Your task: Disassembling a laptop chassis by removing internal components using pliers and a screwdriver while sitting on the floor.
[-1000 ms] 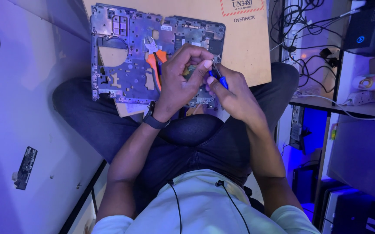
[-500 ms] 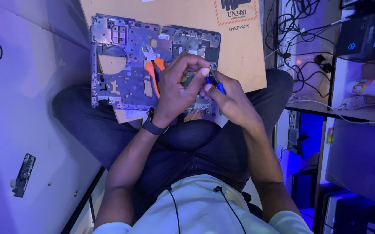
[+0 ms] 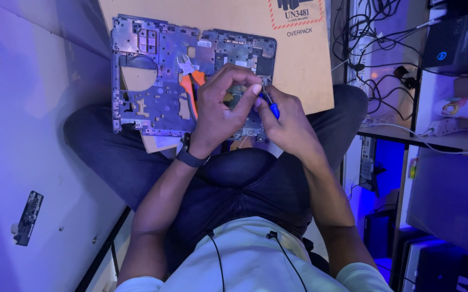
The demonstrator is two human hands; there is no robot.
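The big laptop chassis frame (image 3: 153, 81) is lying flat on the cardboard box (image 3: 299, 65) across the person's lap, its long axis running left to right, its cut-out face pointing up at the camera. Compared with a second ago, the frame is sitting in the same spot on the box; nothing has slid, so the work is staying on one point near its right end.

The left hand (image 3: 218, 111) is arching over the frame's right half, and its fingertips have been creeping further right toward the tool tip; they are now pinching close together right beside it, though what they have hold of, if anything, is too small to tell.

The right hand (image 3: 291, 127) is wrapping closed around the blue-handled screwdriver (image 3: 272, 108), which is pointing up and slightly left, its tip meeting the frame just under the left fingertips. It has barely shifted, suggesting a fastener is being worked in place.

Orange-handled cutters (image 3: 191, 75) are resting on the frame, just left of the left hand, jaws pointing far.
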